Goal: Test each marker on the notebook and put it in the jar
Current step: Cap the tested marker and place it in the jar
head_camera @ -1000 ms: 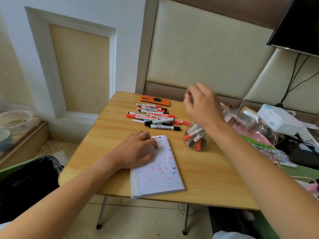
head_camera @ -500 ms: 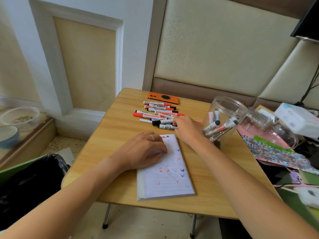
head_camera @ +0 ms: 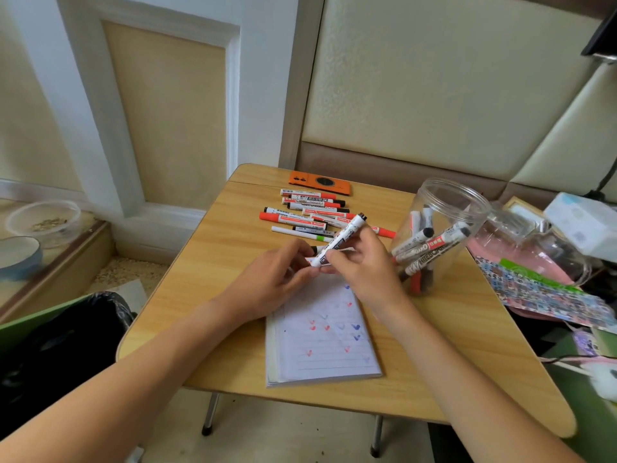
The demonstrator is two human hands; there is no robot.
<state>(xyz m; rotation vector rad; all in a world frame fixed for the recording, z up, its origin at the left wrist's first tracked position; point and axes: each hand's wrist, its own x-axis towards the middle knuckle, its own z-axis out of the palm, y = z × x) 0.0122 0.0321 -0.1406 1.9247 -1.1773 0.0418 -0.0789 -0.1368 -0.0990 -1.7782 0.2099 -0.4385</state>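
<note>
Two bare hands meet over the far end of an open notebook [head_camera: 322, 332] on a small wooden folding table [head_camera: 213, 262], holding a single white-barrelled marker [head_camera: 340, 242] between them. The right hand [head_camera: 362, 262] has its fingers curled round the lower half of the barrel, while the left hand [head_camera: 277, 279] pinches the marker's low end with thumb and fingertips (whether that end is a cap cannot be made out). The marker is tilted, its dark upper end pointing up and away toward the jar [head_camera: 437, 228], and it is held just above the page, not touching it. The lined page carries small red and blue check marks in loose rows. Beyond the hands, a cluster of loose markers [head_camera: 307, 212] with red and black caps lies on the tabletop, roughly parallel to one another, and just behind them rests an orange phone [head_camera: 320, 187], camera side up. The clear plastic jar stands to the right of the notebook, lidless, with several markers leaning inside it. Past the table's right edge sits a jumble of packaging and a patterned sheet [head_camera: 541, 295]; to the left, on a low ledge, are a clear container [head_camera: 43, 222] and a blue bowl [head_camera: 20, 259].
</note>
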